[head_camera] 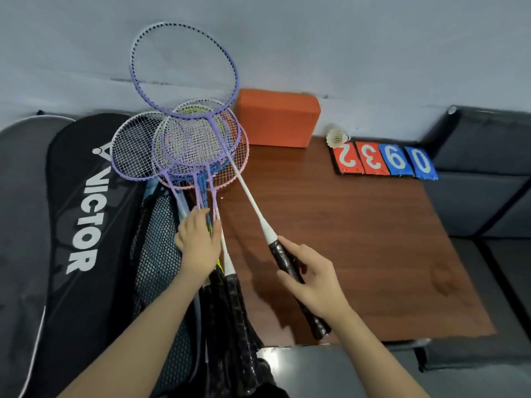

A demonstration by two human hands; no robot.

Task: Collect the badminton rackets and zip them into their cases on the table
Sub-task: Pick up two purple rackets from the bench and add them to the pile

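My right hand [311, 278] grips the black handle of a purple-framed racket [247, 193] with a white shaft, its head raised against the wall. My left hand [198, 239] presses down on the shafts of a stack of several rackets [195, 145], purple, pink and blue, fanned out on the brown table [359, 239]. Their black handles run toward me. Left of them lies a black VICTOR racket case [83, 214], with an open mesh-lined case [159, 248] partly under the stack.
An orange foam block [277, 119] stands against the wall behind the rackets. A white shuttlecock [337, 137] and a flip scoreboard [385, 162] with red and blue number cards lie at the table's far right. Dark cushioned seats [485, 173] border the table.
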